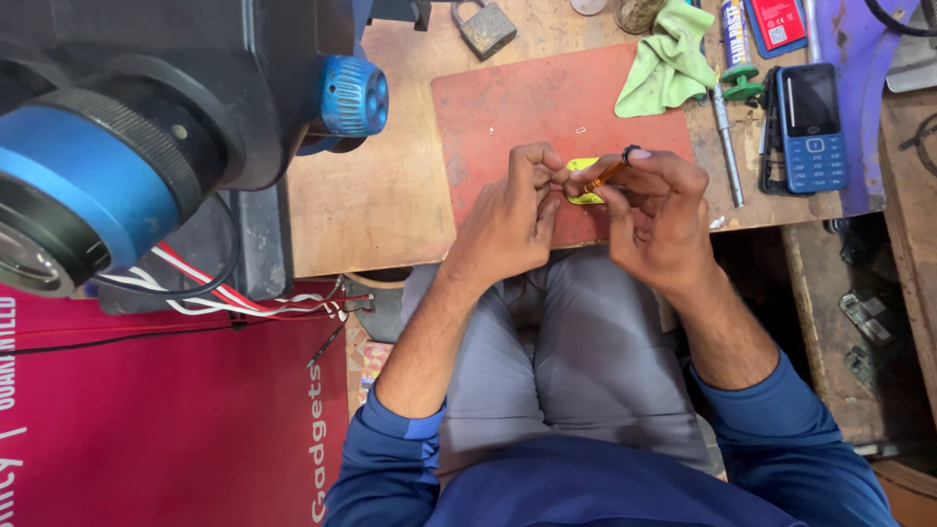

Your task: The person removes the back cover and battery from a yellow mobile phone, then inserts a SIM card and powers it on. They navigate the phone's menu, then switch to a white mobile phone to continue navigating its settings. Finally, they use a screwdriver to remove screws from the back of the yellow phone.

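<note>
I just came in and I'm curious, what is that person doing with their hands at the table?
A person sits at a wooden workbench, both hands together over a red mat. The left hand pinches a small yellow-green part, and the right hand holds a thin orange tool against it. A blue button phone, a green cloth and a padlock lie farther back on the bench.

Mat on bench, hands over its near edge, cloth behind, phone right, microscope left
</note>
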